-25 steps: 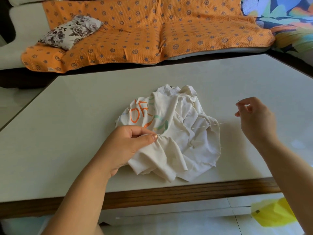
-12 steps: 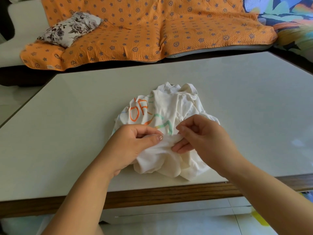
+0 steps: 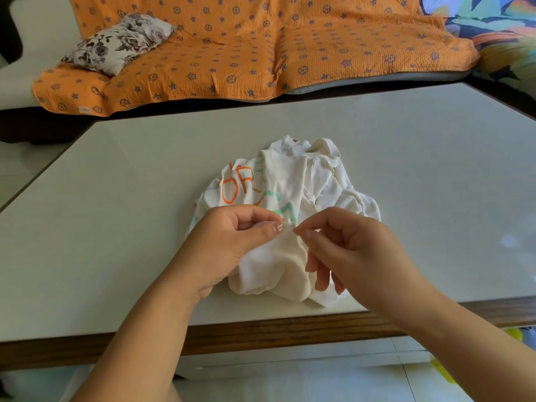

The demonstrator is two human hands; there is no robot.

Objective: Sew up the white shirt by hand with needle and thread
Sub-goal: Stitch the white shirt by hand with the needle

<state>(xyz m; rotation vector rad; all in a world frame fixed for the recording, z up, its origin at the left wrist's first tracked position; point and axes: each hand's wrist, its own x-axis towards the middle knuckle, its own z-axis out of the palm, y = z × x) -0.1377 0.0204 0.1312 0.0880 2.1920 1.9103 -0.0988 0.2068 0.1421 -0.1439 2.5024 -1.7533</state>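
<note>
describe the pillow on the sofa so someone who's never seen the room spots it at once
Look beyond the white table to the sofa draped in an orange patterned cover. At its left end lies a small pillow, the only thing there printed with grey-brown roses on white.

White for the shirt (image 3: 293, 175) at centre frame, with orange lettering and mint-green strokes printed on its left side. Pale grey-white for the table top (image 3: 116, 227), bordered along the bottom by a dark brown wooden edge (image 3: 261, 333). Across the top, bright orange for the sofa cover (image 3: 261, 53), dotted with blue-grey stars and wheel motifs. Upper left, a white cushion (image 3: 116, 42) printed with grey-purple roses. Upper right corner, a leafy cloth (image 3: 499, 33) in blue, green and orange.
</note>
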